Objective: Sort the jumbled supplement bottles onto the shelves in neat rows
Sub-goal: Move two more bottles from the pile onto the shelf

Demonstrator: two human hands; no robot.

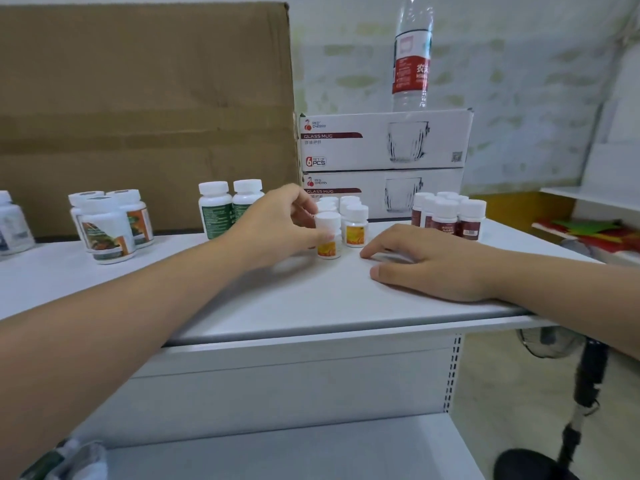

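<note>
While the left hand (277, 221) reaches in from the shelf's left front, its fingers (304, 206) curl round the white cap of a yellow bottle (328, 239) and grip it. That bottle stands upright on the shelf (311, 299), near the middle, just in front of a tight cluster of matching yellow bottles (349, 213). The right hand (427, 263) rests palm down on the shelf near its front edge, fingers (379, 245) relaxed and slightly spread, holding nothing, just right of the gripped bottle.

Toward the back right corner stands a group of red bottles (448, 214). Left of the gripping hand are two green bottles (230, 207) side by side, then a bunch of orange bottles (110, 225), and a white bottle (10, 223) at the left edge.

Behind them, along the back edge, a big carton (138, 98) stands beside two stacked mug boxes (381, 142), with a water bottle (412, 53) upright on top. A fan (561, 344) stands beyond the shelf's right end.
</note>
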